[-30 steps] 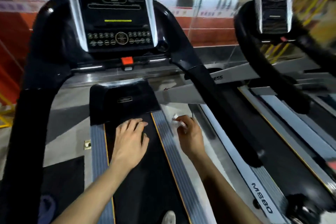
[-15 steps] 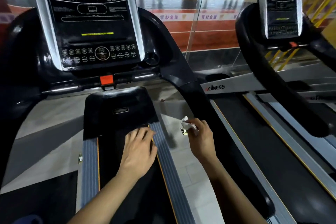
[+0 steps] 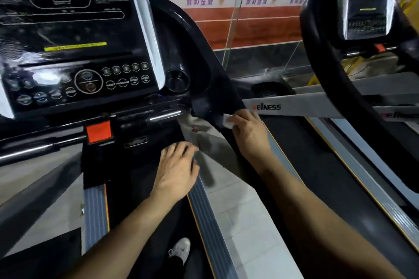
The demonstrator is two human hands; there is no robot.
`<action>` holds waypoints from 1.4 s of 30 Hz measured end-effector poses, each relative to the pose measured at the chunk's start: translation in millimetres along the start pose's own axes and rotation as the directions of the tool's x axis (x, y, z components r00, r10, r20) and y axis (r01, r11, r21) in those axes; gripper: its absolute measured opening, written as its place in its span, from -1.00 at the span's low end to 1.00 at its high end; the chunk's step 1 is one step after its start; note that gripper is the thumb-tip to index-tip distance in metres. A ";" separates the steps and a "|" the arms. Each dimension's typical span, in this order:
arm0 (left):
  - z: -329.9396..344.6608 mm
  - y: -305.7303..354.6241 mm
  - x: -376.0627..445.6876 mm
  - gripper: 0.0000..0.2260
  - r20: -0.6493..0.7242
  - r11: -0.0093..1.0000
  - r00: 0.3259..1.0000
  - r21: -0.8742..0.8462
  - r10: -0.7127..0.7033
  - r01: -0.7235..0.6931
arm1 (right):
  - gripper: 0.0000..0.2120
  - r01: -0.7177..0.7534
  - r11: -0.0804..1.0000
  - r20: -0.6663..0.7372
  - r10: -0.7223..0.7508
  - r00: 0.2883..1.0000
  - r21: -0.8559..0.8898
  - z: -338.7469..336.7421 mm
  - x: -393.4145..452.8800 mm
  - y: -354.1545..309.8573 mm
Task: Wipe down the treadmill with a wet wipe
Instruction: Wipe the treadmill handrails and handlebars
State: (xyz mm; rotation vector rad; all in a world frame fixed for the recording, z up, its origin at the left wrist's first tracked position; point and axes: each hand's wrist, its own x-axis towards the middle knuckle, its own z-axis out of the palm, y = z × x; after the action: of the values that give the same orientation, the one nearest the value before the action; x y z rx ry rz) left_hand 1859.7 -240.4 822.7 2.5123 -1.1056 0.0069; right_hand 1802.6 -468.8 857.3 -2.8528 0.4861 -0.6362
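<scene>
Right hand: the right hand (image 3: 248, 132) pinches a white wet wipe (image 3: 227, 121) in curled fingers and presses it against the black right handrail (image 3: 223, 97) of the treadmill (image 3: 204, 208), low on the rail where it slopes down from the console.
Wet wipe: crumpled and small, mostly hidden by the fingers, touching the rail just below the console's right corner.
Left hand: the left hand (image 3: 175, 169) is empty, fingers loosely spread and relaxed, palm down above the front right edge of the belt, near the black motor cover (image 3: 108, 161); whether it touches the surface cannot be told.
Console: the black console (image 3: 72, 52) fills the upper left, with a yellow strip across its face, round buttons below and a red stop tab (image 3: 98, 131) under its lower edge.
Belt: a white shoe (image 3: 180, 249) stands on the dark belt at the lower edge.
Alongside: a second treadmill (image 3: 362, 18) stands to the right, its grey side rail lettered in black and red.
</scene>
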 end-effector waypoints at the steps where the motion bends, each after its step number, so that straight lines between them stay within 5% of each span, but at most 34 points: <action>1: 0.6 -5.5 13.6 -0.68 0.013 1.000 1.000 -0.008 0.001 -0.001 | -0.72 0.093 0.994 0.016 -0.092 0.996 -0.051 6.8 17.1 0.1; 6: 9.2 -28.5 71.6 -0.66 0.052 0.999 0.998 -0.035 0.022 -0.020 | -0.62 0.382 0.911 0.133 -0.365 0.922 -0.152 50.4 78.5 -3.8; 13: 31.5 -32.5 116.0 -0.69 0.060 0.994 0.994 -0.060 0.092 -0.088 | -0.66 0.399 0.915 0.220 -0.377 0.900 -0.065 75.6 48.2 37.9; 17: 40.7 -6.5 127.3 -0.61 0.114 0.980 0.980 -0.130 0.166 -0.151 | -0.71 0.215 0.976 0.260 -0.197 0.945 -0.043 44.4 -18.2 56.9; 21: 51.7 17.9 134.4 -0.46 0.231 0.959 0.938 -0.180 0.257 -0.219 | -0.70 -0.013 0.997 0.152 0.003 0.988 0.070 -0.2 -96.0 67.8; 29: 71.5 28.2 138.6 -0.33 0.345 0.917 0.850 -0.182 0.398 -0.356 | -0.59 -0.370 0.904 0.018 0.375 0.927 0.212 12.1 -89.1 50.3; 32: 75.2 28.2 137.4 -0.28 0.341 0.917 0.852 -0.172 0.398 -0.360 | -0.76 -0.433 0.880 0.021 0.437 0.899 0.194 25.9 -49.1 60.1; 42: 78.6 39.4 131.8 -0.23 0.348 0.945 0.878 -0.105 0.327 -0.310 | -0.69 -0.437 0.843 0.080 0.435 0.897 0.313 23.7 -8.7 84.4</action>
State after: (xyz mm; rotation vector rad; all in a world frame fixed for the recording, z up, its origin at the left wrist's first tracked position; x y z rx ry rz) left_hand 1910.5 -385.7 785.2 2.3141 -1.6378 -0.4018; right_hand 1782.4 -541.9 812.5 -2.3182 0.9048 -0.5576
